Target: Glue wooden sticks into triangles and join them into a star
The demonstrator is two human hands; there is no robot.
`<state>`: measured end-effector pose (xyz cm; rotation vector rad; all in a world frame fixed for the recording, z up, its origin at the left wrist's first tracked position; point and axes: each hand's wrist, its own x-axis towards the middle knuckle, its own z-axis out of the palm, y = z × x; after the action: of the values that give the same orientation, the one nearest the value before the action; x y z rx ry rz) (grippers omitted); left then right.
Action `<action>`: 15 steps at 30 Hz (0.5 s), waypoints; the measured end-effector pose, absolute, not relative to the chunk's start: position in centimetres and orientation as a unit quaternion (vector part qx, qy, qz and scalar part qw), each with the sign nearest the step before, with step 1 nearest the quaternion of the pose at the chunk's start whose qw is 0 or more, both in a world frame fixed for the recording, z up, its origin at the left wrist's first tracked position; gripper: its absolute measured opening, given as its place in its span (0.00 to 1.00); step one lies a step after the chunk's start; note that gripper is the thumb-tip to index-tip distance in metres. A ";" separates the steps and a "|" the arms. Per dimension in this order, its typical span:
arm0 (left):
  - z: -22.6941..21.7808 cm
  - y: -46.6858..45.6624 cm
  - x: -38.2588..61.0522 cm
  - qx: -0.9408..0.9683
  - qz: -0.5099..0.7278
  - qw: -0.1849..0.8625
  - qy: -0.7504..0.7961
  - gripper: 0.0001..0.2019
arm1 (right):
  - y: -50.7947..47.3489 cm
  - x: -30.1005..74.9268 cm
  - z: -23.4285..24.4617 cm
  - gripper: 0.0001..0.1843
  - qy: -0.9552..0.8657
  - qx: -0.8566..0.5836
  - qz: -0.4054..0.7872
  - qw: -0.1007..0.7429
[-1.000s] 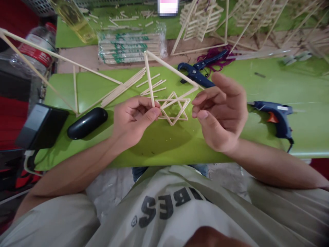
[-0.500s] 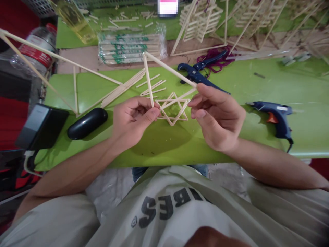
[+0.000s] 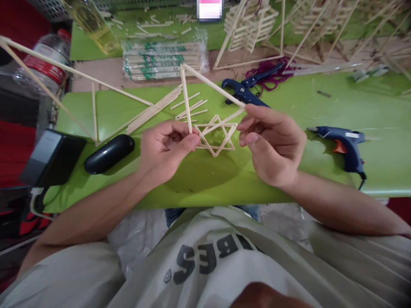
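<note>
Between my hands, a triangle of pale wooden sticks (image 3: 213, 86) is held tilted above the table. My left hand (image 3: 168, 147) is closed, its thumb and fingers pinching the near left corner. At the right corner, my right hand (image 3: 272, 143) has curled fingers on the stick end; its thumb is lower, and the exact contact is partly hidden. Below and behind the triangle lies a small star-shaped stick frame (image 3: 214, 152). Several short loose sticks (image 3: 192, 112) are just beyond my left hand.
Left are a black case (image 3: 109, 154), a dark box-shaped device (image 3: 53, 158) and a larger stick frame (image 3: 93, 111). A blue cutter (image 3: 242, 90) lies behind my right hand, a glue gun (image 3: 345, 141) farther right. Wrapped stick bundles (image 3: 163, 60) and stick structures (image 3: 252, 25) stand behind.
The triangle's far corner has shifted very slightly right. My right hand has turned a little, covering more of the cutter's handle. The other things have stayed in place.
</note>
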<state>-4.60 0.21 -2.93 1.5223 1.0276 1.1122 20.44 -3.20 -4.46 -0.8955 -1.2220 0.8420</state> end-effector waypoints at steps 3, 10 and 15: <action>-2.9 0.3 -4.7 0.626 0.442 0.490 0.416 0.11 | -3.0 20.6 -3.5 0.22 -0.516 -0.396 0.386 0.654; -2.6 -0.1 -4.7 0.724 0.412 0.409 0.372 0.03 | -1.8 21.5 -2.3 0.16 -0.546 -0.413 0.323 0.654; -1.9 -0.3 -4.7 0.812 0.371 0.300 0.337 0.03 | -2.6 22.0 -1.9 0.16 -0.622 -0.412 0.261 0.613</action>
<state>-4.70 -0.31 -1.89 2.1549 0.8948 0.9859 22.00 -2.63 -1.91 -0.9505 -1.4334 0.6024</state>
